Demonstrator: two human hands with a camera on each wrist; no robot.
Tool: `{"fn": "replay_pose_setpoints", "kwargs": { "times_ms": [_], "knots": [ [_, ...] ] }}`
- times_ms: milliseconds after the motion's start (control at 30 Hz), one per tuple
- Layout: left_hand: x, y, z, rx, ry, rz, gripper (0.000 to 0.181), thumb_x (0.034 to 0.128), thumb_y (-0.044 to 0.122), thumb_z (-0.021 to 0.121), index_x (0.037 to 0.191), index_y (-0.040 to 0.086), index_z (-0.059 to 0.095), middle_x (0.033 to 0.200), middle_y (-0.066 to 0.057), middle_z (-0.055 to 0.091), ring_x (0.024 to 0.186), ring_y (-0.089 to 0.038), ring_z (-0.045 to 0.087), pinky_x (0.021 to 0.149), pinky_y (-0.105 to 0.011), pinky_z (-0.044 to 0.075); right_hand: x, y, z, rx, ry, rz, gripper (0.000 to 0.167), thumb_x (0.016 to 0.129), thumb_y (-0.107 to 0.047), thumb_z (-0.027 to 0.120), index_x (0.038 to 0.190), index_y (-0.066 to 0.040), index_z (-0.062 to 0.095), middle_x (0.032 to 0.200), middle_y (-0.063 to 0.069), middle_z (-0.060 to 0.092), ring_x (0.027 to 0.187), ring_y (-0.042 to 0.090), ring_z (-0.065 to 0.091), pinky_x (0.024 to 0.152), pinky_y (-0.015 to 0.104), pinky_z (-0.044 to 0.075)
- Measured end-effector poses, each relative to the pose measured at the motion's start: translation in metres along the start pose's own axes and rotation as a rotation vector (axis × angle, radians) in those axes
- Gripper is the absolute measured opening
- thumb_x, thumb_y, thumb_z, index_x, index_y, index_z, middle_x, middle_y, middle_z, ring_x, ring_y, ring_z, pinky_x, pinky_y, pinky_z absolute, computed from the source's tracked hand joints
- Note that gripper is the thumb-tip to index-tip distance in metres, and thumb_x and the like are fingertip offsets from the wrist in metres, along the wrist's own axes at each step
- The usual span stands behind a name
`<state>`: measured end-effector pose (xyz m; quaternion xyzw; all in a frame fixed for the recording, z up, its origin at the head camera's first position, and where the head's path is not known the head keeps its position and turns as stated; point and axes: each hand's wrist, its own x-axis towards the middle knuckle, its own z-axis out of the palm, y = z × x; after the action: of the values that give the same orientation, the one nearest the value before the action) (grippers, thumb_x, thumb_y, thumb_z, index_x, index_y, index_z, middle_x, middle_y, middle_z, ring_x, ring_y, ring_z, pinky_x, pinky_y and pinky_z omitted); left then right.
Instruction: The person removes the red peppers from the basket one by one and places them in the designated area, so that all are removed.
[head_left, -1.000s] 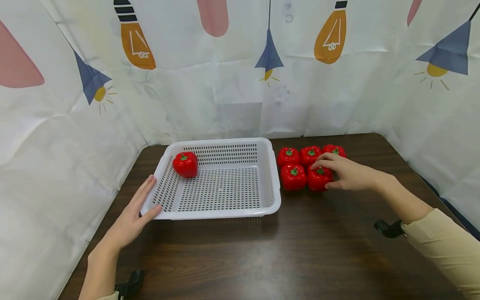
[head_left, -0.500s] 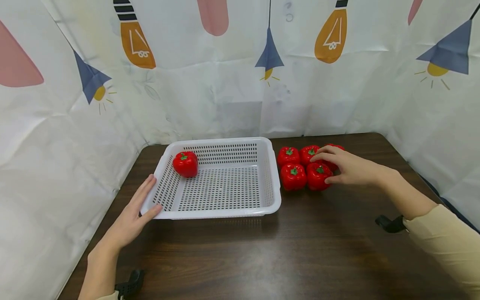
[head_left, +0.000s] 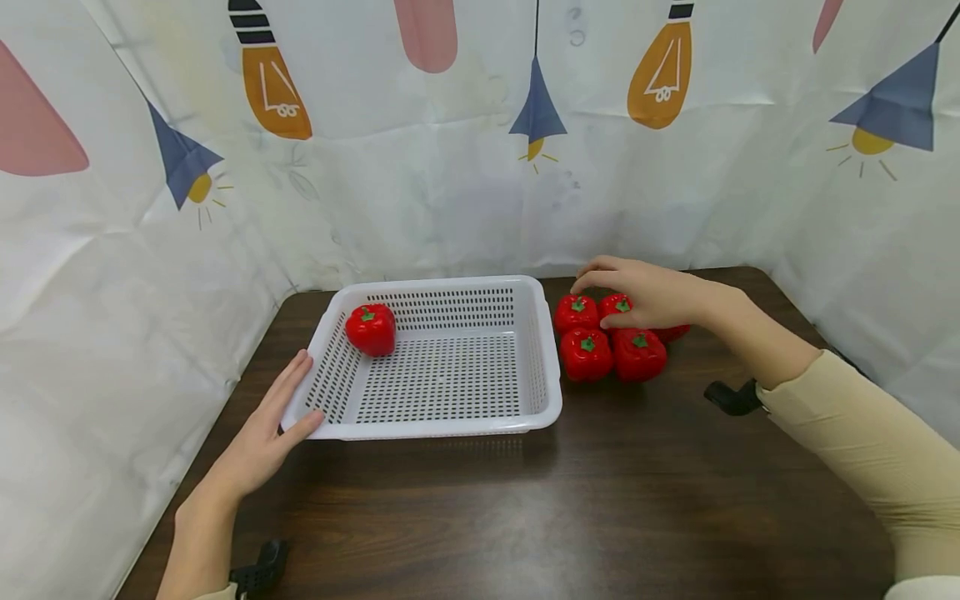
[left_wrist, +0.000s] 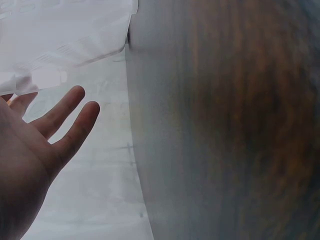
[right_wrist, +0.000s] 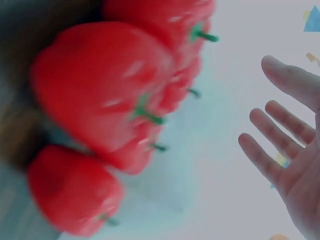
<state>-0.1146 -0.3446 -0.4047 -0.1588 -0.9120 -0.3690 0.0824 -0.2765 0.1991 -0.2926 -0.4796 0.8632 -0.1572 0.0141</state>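
Note:
My left hand [head_left: 258, 437] rests on the left rim of a white perforated basket [head_left: 442, 427]. Its thumb touches the near corner, and in the left wrist view the fingers [left_wrist: 75, 132] look spread and straight. One red bell pepper [head_left: 371, 330] with a green stem sits in the basket's far left corner. Right of the basket, my right hand [head_left: 648, 293] hovers over a cluster of red bell peppers [head_left: 587, 354], holding nothing. The right wrist view has its fingers [right_wrist: 272, 135] apart from the peppers [right_wrist: 100, 85]. Part of the rightmost pepper [head_left: 672, 332] is hidden behind the hand.
A dark wooden table [head_left: 480, 517] carries everything. White cloth [head_left: 375, 208] with printed lamps and bulbs hangs along its back and sides. A dark wrist mount [head_left: 733, 398] sticks out from the right forearm.
My right hand has left the front right pepper and moved left and back, over the back row. The rightmost pepper now lies nearer the front. The left hand stays put.

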Motion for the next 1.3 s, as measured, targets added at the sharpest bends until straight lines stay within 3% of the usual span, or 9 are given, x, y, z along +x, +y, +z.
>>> {"fn": "replay_pose_setpoints", "kwargs": {
  "times_ms": [400,700,1033,1300],
  "knots": [
    [-0.001,0.0,0.0,-0.001,-0.001,-0.005,0.081,0.0988,0.016,0.066,0.166,0.022,0.02,0.172,-0.002,0.009,0.152,-0.009,0.012,0.11,-0.013,0.013,0.07,-0.028,-0.008,0.0,-0.029,-0.051,0.048,0.09,-0.012,0.08,0.134,-0.013,0.062,0.137,0.004,0.055,0.122,0.024,0.056,0.101,0.042,0.049],
    [0.001,0.0,-0.001,0.004,0.0,-0.003,0.081,0.0986,0.017,0.066,0.166,0.022,0.021,0.172,-0.006,0.01,0.152,-0.009,0.011,0.11,-0.014,0.013,0.118,-0.047,-0.011,-0.044,-0.112,-0.03,0.049,0.094,-0.014,0.075,0.14,-0.015,0.058,0.138,0.001,0.053,0.126,0.022,0.055,0.103,0.039,0.046],
    [0.0,0.001,0.0,0.003,0.001,-0.016,0.081,0.0986,0.017,0.066,0.166,0.022,0.022,0.172,-0.004,0.01,0.154,-0.016,0.012,0.111,-0.015,0.012,0.167,-0.063,0.0,-0.082,-0.152,-0.08,0.048,0.097,-0.018,0.071,0.143,-0.014,0.056,0.144,0.002,0.05,0.132,0.02,0.048,0.109,0.036,0.039],
    [0.001,0.002,0.0,0.004,0.005,-0.009,0.08,0.0986,0.017,0.066,0.166,0.021,0.022,0.172,0.0,0.01,0.152,-0.007,0.012,0.11,-0.014,0.012,0.2,-0.077,0.02,-0.049,-0.17,-0.088,0.052,0.097,-0.021,0.071,0.146,-0.015,0.054,0.145,0.002,0.051,0.134,0.019,0.046,0.112,0.035,0.037]
  ]
}}
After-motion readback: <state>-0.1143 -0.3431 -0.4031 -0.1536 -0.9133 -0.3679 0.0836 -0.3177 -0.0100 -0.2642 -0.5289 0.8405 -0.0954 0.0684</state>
